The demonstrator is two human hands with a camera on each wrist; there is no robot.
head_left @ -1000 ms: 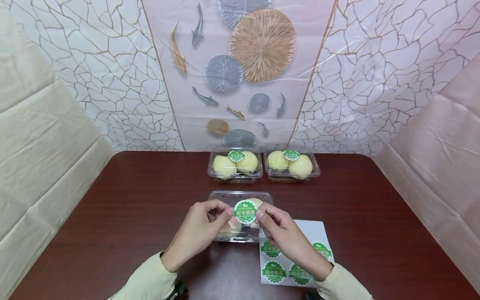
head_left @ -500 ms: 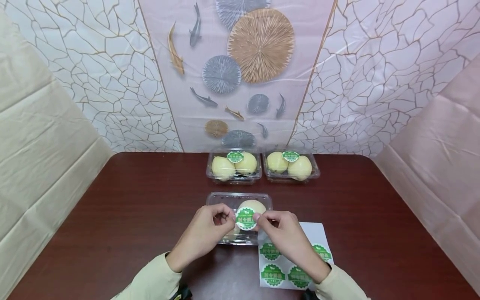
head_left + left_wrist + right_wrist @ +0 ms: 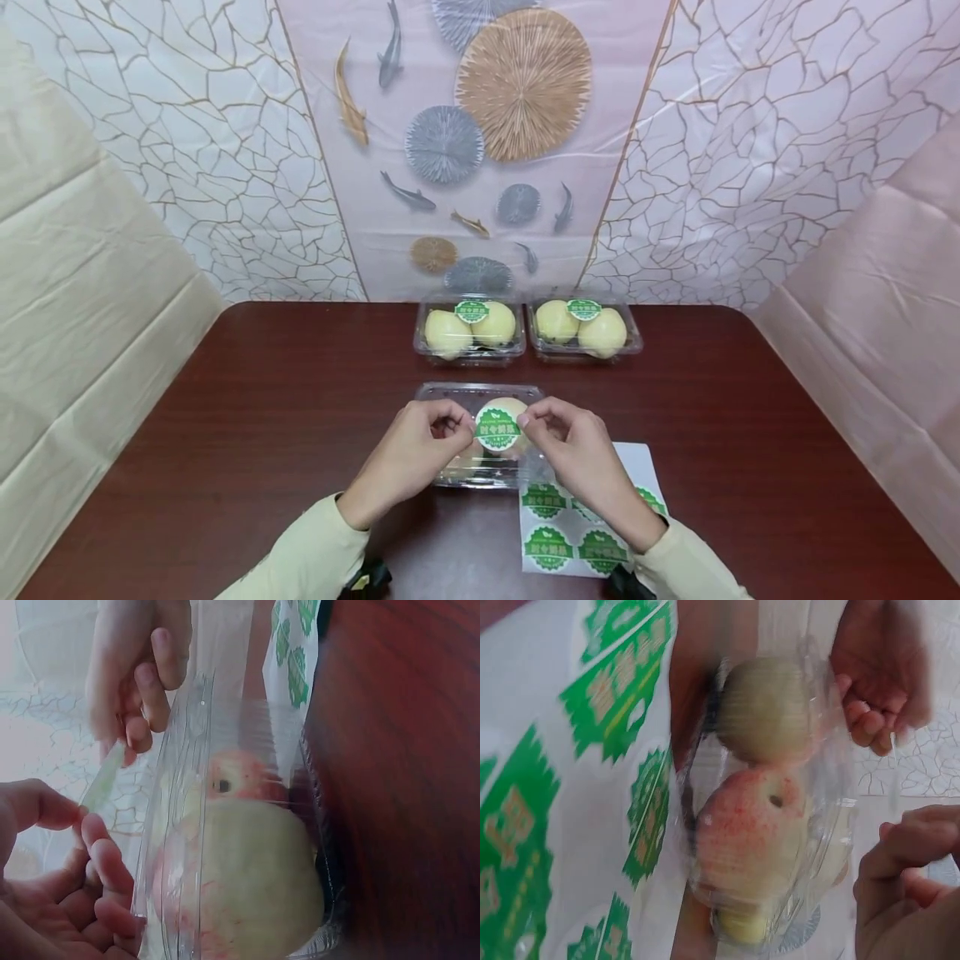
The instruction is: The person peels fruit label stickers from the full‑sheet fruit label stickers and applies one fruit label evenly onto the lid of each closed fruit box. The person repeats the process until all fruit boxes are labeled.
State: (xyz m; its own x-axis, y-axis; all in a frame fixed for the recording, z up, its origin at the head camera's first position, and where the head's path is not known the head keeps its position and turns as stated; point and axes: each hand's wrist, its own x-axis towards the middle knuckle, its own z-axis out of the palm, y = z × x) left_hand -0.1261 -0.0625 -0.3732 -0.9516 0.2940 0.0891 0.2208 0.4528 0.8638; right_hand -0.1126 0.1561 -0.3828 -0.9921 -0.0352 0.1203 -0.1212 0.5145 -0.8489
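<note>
A round green-and-white sticker (image 3: 498,428) is stretched between the two hands above a clear plastic clamshell box (image 3: 480,390). My left hand (image 3: 408,454) pinches its left edge between thumb and fingertips. On the opposite edge, my right hand (image 3: 573,446) pinches it the same way. Both wrist views show the sticker (image 3: 105,780) nearly edge-on, held apart from the lid. Inside the closed box lie two pale fruits blushed with red, one fruit (image 3: 750,832) showing a dark stem hollow. The hands partly cover the box in the head view.
A white sheet of green stickers (image 3: 558,523) lies to the right of the box, partly under the right forearm. At the table's back edge stand two stickered clear boxes, a left box (image 3: 468,354) and a right box (image 3: 585,350), each with two pale yellow fruits.
Both hands keep their pinch on the sticker and have shifted slightly to the right over the box. The sticker has turned a little, and more of its face shows than half a second ago.
</note>
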